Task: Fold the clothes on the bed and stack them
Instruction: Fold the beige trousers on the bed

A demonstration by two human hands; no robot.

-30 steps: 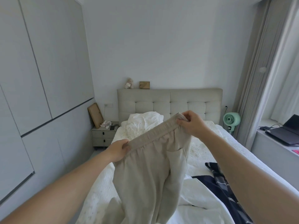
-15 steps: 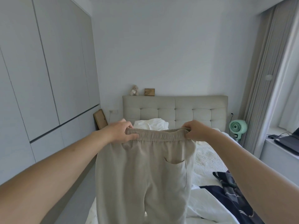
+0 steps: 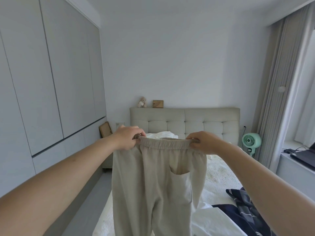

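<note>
Left hand (image 3: pixel 127 137) and right hand (image 3: pixel 203 142) each pinch an end of the beige trousers' (image 3: pixel 153 184) waistband, holding them up above the bed (image 3: pixel 219 176), legs hanging down.

Beige trousers (image 3: pixel 158 181) raised, waistband levelled between hands; legs perhaps hanging straighter.

Pale grey floor-to-ceiling wardrobe doors (image 3: pixel 51 79) line the left wall. A beige tufted fabric headboard (image 3: pixel 196 123) stands against the plain white wall (image 3: pixel 179 57). Daylight comes through long grey pleated curtains (image 3: pixel 279 92) on the right.
</note>
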